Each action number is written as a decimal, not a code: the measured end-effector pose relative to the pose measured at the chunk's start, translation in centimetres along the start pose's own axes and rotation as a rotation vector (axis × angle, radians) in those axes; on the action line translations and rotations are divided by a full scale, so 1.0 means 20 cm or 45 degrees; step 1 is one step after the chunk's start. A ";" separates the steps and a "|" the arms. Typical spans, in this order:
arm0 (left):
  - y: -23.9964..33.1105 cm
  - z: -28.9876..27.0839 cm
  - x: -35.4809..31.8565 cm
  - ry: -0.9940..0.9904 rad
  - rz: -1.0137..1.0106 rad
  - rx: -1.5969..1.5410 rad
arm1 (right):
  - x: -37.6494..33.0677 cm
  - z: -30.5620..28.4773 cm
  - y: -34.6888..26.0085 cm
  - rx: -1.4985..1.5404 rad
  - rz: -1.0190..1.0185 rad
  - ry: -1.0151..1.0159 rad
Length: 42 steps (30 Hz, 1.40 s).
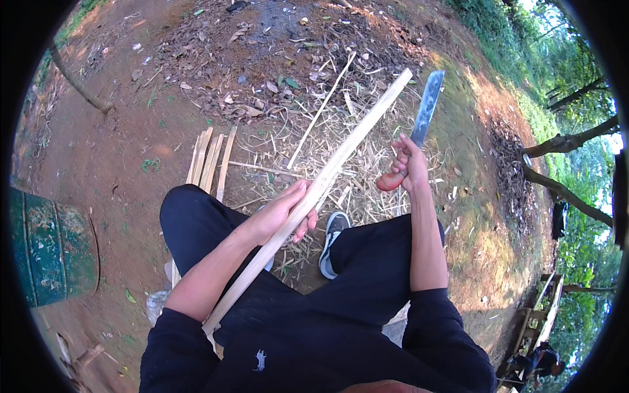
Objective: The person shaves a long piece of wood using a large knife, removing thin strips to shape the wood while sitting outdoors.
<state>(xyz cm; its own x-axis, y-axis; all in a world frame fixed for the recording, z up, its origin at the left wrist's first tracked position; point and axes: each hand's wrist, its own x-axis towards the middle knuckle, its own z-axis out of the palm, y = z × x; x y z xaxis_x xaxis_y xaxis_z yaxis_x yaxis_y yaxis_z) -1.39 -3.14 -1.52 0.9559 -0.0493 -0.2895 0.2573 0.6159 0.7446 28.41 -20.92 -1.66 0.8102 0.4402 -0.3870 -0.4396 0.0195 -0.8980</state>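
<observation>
Bare reddish earth strewn with dry leaves and pale shavings (pixel 327 141) fills the head view, with green brush and tree trunks along the right rim and a green metal drum (pixel 49 245) at the left edge. Seated above black trousers and one grey shoe (pixel 332 242), the person grips a long pale bamboo strip (pixel 341 154) in the left hand (pixel 283 213), fingers clamped around its middle; the strip runs from beside the left thigh up and to the right, far over the shavings. Just right of it, the right hand (pixel 406 167) has its fingers closed on the reddish handle of a machete (pixel 424 111), blade pointing away and apart from the strip. A bundle of split strips (pixel 209 160) lies on the ground left of the knees, with a single thin sliver (pixel 321 111) farther off.
</observation>
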 end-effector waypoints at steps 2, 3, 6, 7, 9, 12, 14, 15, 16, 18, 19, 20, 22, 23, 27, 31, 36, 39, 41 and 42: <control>-0.01 0.01 0.01 0.027 -0.029 -0.072 | -0.08 0.06 -0.05 -0.026 -0.089 -0.080; -0.01 0.02 0.01 0.041 -0.047 -0.100 | -0.10 0.07 -0.06 -0.031 -0.135 -0.119; -0.01 0.04 0.01 0.051 -0.092 0.053 | -0.13 0.11 -0.03 -0.123 -0.215 -0.176; 0.00 0.06 0.01 0.065 -0.097 0.156 | -0.14 0.12 -0.02 -0.141 -0.243 -0.194; 0.00 0.08 0.01 0.063 -0.083 0.376 | -0.14 0.14 0.03 -0.097 -0.274 -0.233; -0.01 0.08 0.01 0.018 -0.009 0.621 | -0.14 0.17 0.05 -0.146 -0.257 -0.347; -0.04 0.06 0.04 0.021 0.031 0.521 | -0.16 0.19 0.04 -0.178 -0.281 -0.328; -0.05 0.06 0.04 0.026 0.053 0.474 | -0.17 0.21 0.04 -0.191 -0.294 -0.323; -0.06 0.08 0.06 0.035 0.079 0.375 | -0.17 0.21 0.04 -0.213 -0.282 -0.324; -0.05 0.11 0.05 0.058 0.040 0.311 | -0.16 0.22 0.04 -0.279 -0.303 -0.284; -0.04 0.12 0.04 0.071 0.021 0.276 | -0.16 0.22 0.04 -0.314 -0.312 -0.265; -0.07 0.08 0.05 0.029 0.054 0.214 | -0.15 0.22 0.05 -0.382 -0.361 -0.214; -0.06 0.06 0.06 0.103 0.046 0.202 | -0.15 0.20 0.03 -0.586 -0.410 -0.124; -0.05 0.05 0.06 0.140 0.042 0.196 | -0.16 0.19 0.03 -0.687 -0.436 -0.079; -0.01 0.00 0.06 0.161 0.155 -0.049 | -0.21 0.20 0.02 -1.180 -0.757 -0.077; 0.00 0.01 0.08 0.251 0.130 -0.178 | -0.28 0.27 0.03 -1.384 -0.938 -0.191; 0.01 0.01 0.06 0.101 0.076 -0.230 | -0.26 0.30 0.12 -1.528 -1.326 -0.434; 0.04 0.04 0.05 0.075 0.126 -0.111 | -0.30 0.35 0.14 -1.566 -1.381 -0.527; 0.03 0.04 0.04 0.051 0.163 -0.096 | -0.31 0.37 0.18 -1.537 -1.425 -0.547; 0.01 0.02 0.05 0.022 0.177 -0.130 | -0.31 0.37 0.19 -1.534 -1.428 -0.563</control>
<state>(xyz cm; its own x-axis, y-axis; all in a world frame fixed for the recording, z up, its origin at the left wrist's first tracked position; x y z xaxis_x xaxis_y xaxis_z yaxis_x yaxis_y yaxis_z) -0.35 -3.43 -1.47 0.9784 0.0547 -0.1992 0.1065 0.6926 0.7135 18.87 -16.90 -1.21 0.2418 0.8859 0.3958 0.9186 -0.0775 -0.3876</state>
